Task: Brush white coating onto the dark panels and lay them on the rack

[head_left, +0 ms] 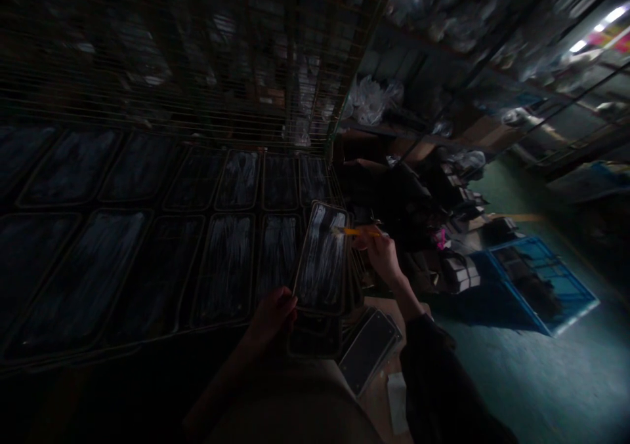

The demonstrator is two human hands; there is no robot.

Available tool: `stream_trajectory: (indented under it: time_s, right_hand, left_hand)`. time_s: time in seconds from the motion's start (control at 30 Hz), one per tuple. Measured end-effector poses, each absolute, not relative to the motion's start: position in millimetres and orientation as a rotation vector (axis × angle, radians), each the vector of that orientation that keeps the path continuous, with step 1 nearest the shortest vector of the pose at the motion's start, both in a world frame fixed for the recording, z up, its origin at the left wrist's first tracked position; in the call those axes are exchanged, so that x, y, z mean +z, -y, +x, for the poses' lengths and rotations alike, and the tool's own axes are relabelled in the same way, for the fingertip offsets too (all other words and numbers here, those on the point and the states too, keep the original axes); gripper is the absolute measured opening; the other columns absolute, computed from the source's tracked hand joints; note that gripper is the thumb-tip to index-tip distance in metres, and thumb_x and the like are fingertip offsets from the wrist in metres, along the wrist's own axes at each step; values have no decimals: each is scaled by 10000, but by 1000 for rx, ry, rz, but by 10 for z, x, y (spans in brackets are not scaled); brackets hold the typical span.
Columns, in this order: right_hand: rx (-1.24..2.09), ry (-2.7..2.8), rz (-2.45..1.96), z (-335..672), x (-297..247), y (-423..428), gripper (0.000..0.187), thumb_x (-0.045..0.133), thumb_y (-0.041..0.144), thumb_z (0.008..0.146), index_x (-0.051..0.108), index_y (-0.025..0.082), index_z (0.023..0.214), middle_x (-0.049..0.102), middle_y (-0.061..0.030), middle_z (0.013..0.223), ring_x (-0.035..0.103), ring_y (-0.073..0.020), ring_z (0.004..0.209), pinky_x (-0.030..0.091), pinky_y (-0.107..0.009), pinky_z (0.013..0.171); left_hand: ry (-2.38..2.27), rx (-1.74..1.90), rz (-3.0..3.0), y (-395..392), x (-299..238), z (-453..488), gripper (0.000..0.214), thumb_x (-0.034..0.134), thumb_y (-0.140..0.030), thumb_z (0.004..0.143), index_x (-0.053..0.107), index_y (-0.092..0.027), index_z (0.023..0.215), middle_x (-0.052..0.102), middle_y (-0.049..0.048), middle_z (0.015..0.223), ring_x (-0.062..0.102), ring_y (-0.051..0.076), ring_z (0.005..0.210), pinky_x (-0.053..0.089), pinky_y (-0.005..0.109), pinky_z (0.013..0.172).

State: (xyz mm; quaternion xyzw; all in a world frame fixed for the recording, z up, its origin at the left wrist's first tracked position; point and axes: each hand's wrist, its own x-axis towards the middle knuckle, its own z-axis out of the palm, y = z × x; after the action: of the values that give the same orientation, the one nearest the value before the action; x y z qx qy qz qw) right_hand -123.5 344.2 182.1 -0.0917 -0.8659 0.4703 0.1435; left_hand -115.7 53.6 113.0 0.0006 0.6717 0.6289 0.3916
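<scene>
My right hand (378,250) is closed around the yellow handle of a brush (350,231), whose pale bristles touch the upper right part of a dark rectangular panel (322,260). Whitish streaks run lengthwise over this panel, which has rounded corners and a light rim. At its lower left edge my left hand (276,309) pinches the rim between thumb and fingers. The panel lies tilted over other dark panels. To the left, similar panels (224,267) with white streaks are laid out in two rows. The scene is very dim, so fine detail is lost.
Wire mesh (197,113) rises behind the rows. Two or more grey panels (370,351) lie on a brown surface near my right forearm. A blue crate (546,286) stands on the green floor at right, near stacked dark goods (460,270). Shelves hold plastic bags (371,100).
</scene>
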Motion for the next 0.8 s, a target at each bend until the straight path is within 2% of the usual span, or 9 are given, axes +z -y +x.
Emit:
stream_trajectory:
  time_s: [0.1, 0.33, 0.43, 0.63, 0.8]
  right_hand:
    - [1196, 2510, -166, -1492, 1776, -3465, 368, 411, 466, 970, 587, 182, 1124, 695, -50, 825, 701, -182, 747, 584, -292, 694]
    - [1087, 2712, 14, -1638, 1726, -3384, 295, 414, 338, 982, 590, 186, 1164, 705, -58, 919, 706, -180, 836, 554, -274, 734]
    - [1206, 2801, 74, -1321, 1821, -3309, 279, 418, 313, 989, 601, 176, 1149, 692, -42, 866, 699, -158, 798, 545, -254, 727]
    - [1670, 2932, 185, -531, 2141, -3138, 266, 429, 319, 1000, 611, 187, 1142, 686, -27, 841, 684, -120, 730, 547, -217, 675]
    - [1833, 2688, -73, -530, 2193, -3130, 289, 428, 373, 997, 598, 162, 1097, 671, -22, 757, 669, -130, 677, 555, -238, 649]
  left_hand:
    - [-1684, 1606, -36, -536, 1113, -1142, 306, 596, -483, 781, 502, -192, 794, 588, -40, 572, 540, 101, 434, 401, 188, 414]
    - [-1713, 1628, -15, -533, 1077, -1134, 319, 607, -490, 779, 523, -182, 782, 598, -26, 573, 554, 109, 445, 402, 191, 419]
    - [-1671, 1628, -49, -537, 1086, -1129, 305, 609, -480, 780, 520, -189, 798, 597, -34, 574, 551, 102, 436, 405, 183, 412]
    - [-1613, 1688, -65, -544, 1000, -1096, 301, 595, -473, 792, 495, -191, 824, 583, -44, 552, 522, 98, 385, 365, 176, 356]
    - [-1611, 1695, -52, -535, 1064, -1083, 315, 597, -485, 790, 497, -191, 837, 591, -37, 579, 538, 103, 413, 390, 187, 381]
